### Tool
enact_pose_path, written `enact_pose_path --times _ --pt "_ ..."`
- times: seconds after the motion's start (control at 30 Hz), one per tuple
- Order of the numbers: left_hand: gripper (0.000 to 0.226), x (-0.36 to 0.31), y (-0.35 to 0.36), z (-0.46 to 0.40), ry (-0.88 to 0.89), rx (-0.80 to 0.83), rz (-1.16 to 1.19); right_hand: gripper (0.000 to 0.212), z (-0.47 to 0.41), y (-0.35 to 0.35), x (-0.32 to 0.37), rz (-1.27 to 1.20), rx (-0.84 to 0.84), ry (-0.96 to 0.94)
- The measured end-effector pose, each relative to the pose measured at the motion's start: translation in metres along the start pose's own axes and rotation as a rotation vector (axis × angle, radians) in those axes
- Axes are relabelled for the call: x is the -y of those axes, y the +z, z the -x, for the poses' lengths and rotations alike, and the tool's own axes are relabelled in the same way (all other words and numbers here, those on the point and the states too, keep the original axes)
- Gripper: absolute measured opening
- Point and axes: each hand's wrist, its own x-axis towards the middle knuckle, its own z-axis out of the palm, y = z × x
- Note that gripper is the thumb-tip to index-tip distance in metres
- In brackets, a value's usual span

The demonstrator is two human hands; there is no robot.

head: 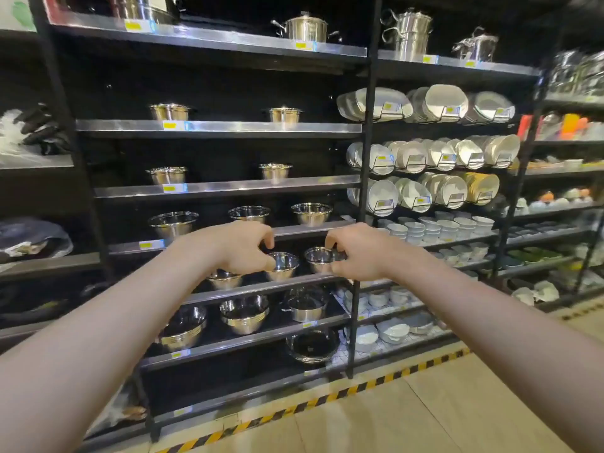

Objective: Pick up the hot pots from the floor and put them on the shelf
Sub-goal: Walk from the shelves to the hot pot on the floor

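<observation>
The left hand [243, 246] is curling its thumb and fingers around the near rim of a small steel pot [282, 265], its grip closing on that rim. The right hand [354, 253] is pinching the right edge of a second steel pot [318, 259], fingers bent over the rim and thumb under it. Both pots are sitting side by side, close together but apart, on a dark metal shelf [261, 289] roughly at the middle height of the rack, and both look to be resting on it rather than hanging in the air, though the hands are hiding part of their bases. A third pot [225, 278] is standing just left of them on the same shelf, partly hidden beneath the left hand.

Both bare forearms are reaching forward from the lower corners of the view. On the shelf above, three wider steel bowls [312, 213] are standing in a row; on the shelves below, more steel bowls [244, 313] and a glass-lidded pan [305, 304] are lying. Lidded stockpots [305, 27] are standing on the top shelf. To the right, a neighbouring rack is holding white plates [438, 103] on edge and stacked white bowls [447, 227]. A yellow-and-black striped strip [359, 387] is running along the tan floor [441, 420] at the foot of the racks.
</observation>
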Motion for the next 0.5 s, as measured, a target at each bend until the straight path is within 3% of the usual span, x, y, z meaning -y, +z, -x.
enact_pose_path --times 0.13,0.27,0.5 --pt "0.043 0.018 0.006 -0.094 0.037 0.066 -0.014 0.043 -0.050 0.010 -0.043 0.064 0.091 0.152" --pt "0.042 0.012 0.007 -0.182 0.148 0.081 -0.023 0.047 -0.074 0.015 -0.100 0.103 0.079 0.262" --pt "0.048 -0.058 0.026 -0.317 0.342 0.126 -0.011 0.049 -0.068 0.031 -0.217 0.108 0.116 0.506"
